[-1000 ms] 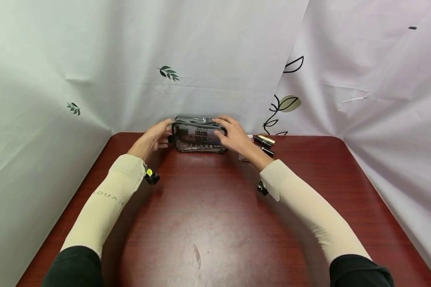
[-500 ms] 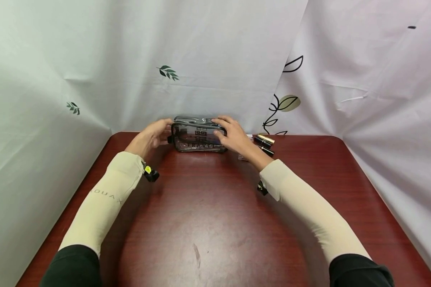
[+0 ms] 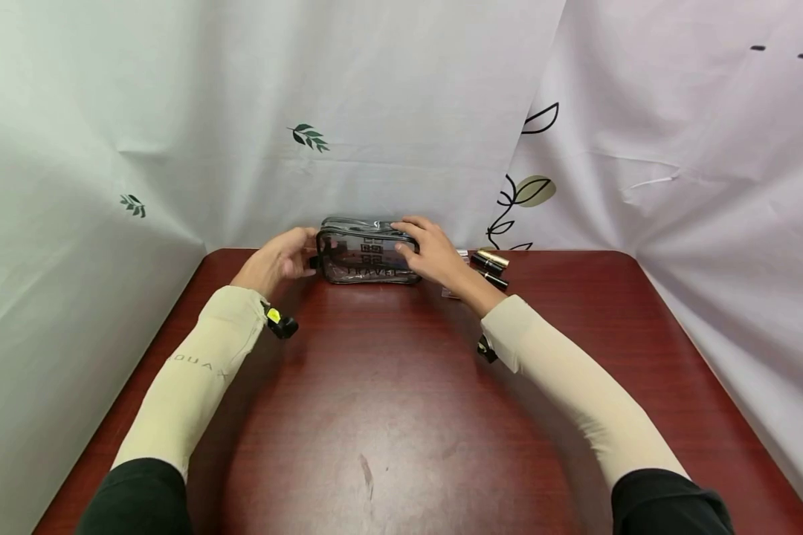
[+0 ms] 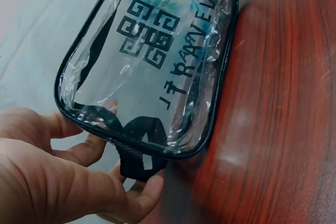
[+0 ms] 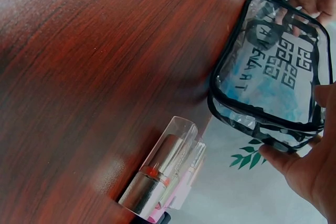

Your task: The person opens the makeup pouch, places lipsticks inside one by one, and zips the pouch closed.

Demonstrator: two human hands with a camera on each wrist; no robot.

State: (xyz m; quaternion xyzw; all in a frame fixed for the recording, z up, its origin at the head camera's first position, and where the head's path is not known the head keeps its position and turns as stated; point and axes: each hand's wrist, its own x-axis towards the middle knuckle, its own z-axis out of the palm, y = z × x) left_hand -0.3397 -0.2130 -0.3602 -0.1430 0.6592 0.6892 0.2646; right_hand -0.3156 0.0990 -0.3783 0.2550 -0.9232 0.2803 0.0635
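A clear toiletry bag (image 3: 369, 256) with black piping and the word TRAVEL stands upright at the back of the table. My right hand (image 3: 435, 256) grips its right end, with fingers over the top and thumb on the front. At the other end, my left hand (image 3: 277, 260) has its fingers curled at the bag's black side strap (image 4: 137, 162), thumb and fingertips pinching around it. The strap is partly covered by fingers. Through the clear front, the left wrist view shows bluish shapes that cannot be told apart.
To the right of the bag lie several lipstick tubes (image 3: 488, 261), black and gold; one with a clear cap (image 5: 157, 174) shows close up in the right wrist view. A white curtain (image 3: 401, 111) hangs right behind the dark red wooden table (image 3: 388, 416).
My left fingers have come down from the bag's top left corner and drawn in toward the side strap. The right hand keeps its place on the bag, and the bag has barely moved.
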